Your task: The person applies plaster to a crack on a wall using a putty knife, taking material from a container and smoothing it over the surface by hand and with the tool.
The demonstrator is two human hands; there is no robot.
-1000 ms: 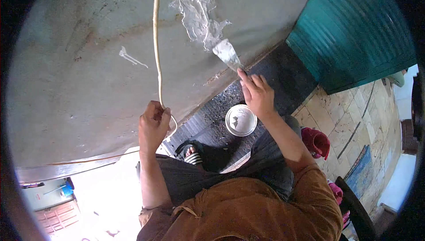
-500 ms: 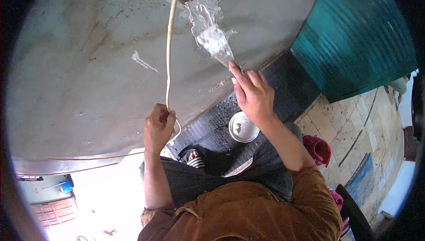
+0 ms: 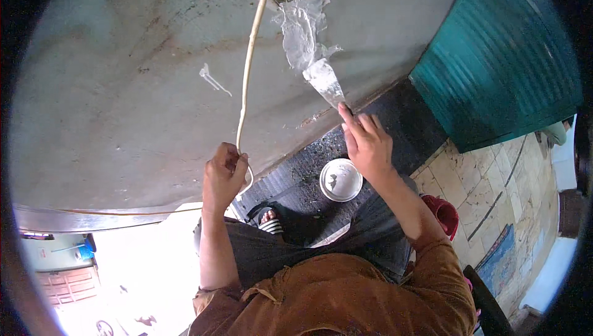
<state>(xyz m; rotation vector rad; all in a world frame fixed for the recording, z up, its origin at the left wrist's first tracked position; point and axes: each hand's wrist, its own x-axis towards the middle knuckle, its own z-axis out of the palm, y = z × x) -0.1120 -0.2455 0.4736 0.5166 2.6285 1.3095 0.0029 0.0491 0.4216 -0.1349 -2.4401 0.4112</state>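
Since a moment ago, our right hand (image 3: 369, 144) has slid the putty knife (image 3: 327, 86) a bit higher on the wall (image 3: 123, 89), closer to the white patch (image 3: 301, 30). Our left hand (image 3: 223, 175) has stayed put on the rope (image 3: 250, 64).

The putty knife sticks up from the tips of our right fingers. Its flat blade is smeared with white paste and lies against the grey wall, just under the patch. The patch is wet, shiny and lumpy. The wall is smooth and dull, with rusty marks and scratches.

Our right fingers are pressed close together and wrapped around the handle, with one finger stretched along it. Our left fingers are curled tight into a fist, pinching the thin, pale rope, which runs straight up the wall.

Below our right hand, a round white bowl (image 3: 340, 180) sits on the dark, rough mat (image 3: 296, 169). A striped sandal (image 3: 269, 220) peeks out near our knees.
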